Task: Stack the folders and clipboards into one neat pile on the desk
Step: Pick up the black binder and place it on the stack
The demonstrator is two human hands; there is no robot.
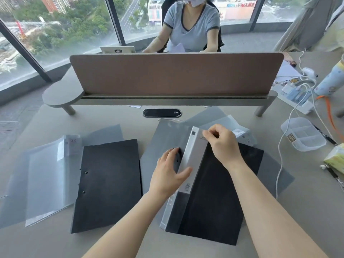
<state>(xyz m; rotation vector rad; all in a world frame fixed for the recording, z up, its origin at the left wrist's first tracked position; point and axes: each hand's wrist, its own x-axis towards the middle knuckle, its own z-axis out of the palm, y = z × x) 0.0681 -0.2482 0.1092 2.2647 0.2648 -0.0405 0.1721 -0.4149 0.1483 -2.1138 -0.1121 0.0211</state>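
Note:
A dark folder with a white spine (208, 198) lies tilted on top of a heap at the desk's middle right. My left hand (168, 174) grips the spine near its middle, and my right hand (222, 144) pinches the spine's far end. Under it lie a black clipboard (251, 155) and grey translucent folders (167, 138). Left of the heap a second black clipboard (109, 183) lies flat, overlapping a clear folder marked 20 (48, 175) and a grey sheet folder (106, 133).
A brown divider screen (176, 73) on a grey shelf crosses the desk's far side, with a person seated behind it. A clear plastic box (303, 133), white cables (283, 146), a bottle (331, 79), pens and a tissue pack (335, 157) crowd the right side.

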